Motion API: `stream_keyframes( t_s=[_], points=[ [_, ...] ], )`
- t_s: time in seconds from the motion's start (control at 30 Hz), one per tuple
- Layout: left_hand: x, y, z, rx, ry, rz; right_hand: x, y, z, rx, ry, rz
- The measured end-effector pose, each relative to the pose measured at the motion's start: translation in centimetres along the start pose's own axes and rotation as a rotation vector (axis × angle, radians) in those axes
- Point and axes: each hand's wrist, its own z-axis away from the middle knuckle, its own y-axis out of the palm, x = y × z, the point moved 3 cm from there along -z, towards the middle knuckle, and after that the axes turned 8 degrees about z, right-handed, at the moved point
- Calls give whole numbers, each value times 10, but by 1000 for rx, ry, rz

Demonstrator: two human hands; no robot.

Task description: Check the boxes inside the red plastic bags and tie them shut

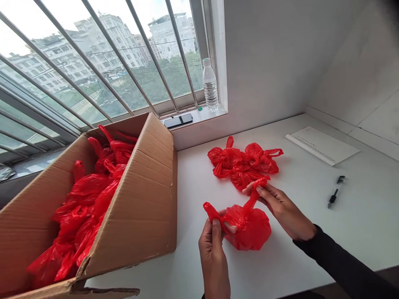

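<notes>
A red plastic bag [252, 230] with a rounded, filled body rests on the white table in front of me. My left hand [215, 245] pinches one of its handles, thumb on top, and the handle's end sticks up past the fingers. The other handle is stretched upward in my right hand [274, 201], closed between thumb and fingers. What the bag contains is hidden by the crumpled plastic. Just beyond my right hand lies a cluster of several knotted red bags [241, 162].
On the left, an open cardboard box [146, 195] holds many red bags [90, 199]. A phone [178, 121] and a water bottle [210, 87] are on the windowsill. A paper sheet [324, 145] and a pen [333, 197] lie at the right of the table [305, 265].
</notes>
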Motion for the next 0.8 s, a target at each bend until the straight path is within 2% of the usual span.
stream_keyframes(
  t_s=[0.17, 0.3, 0.43, 0.5, 0.63, 0.8],
  points=[
    [0, 0, 2, -17, 9, 47, -12, 6, 1, 36, 154, 18],
    [-2, -3, 2, -20, 21, 7, -10, 15, 4, 56, 107, 40],
    [-14, 0, 11, 21, 161, -91, 2, 26, 11, 103, 59, 141],
    [-22, 4, 17, 92, 283, -195, 7, 30, 14, 117, 30, 202],
    [-29, 3, 24, 249, 503, -547, 13, 37, 17, 133, -31, 282],
    [-29, -9, 15, 306, 472, -861, 16, 39, 19, 133, -22, 314]
  ],
)
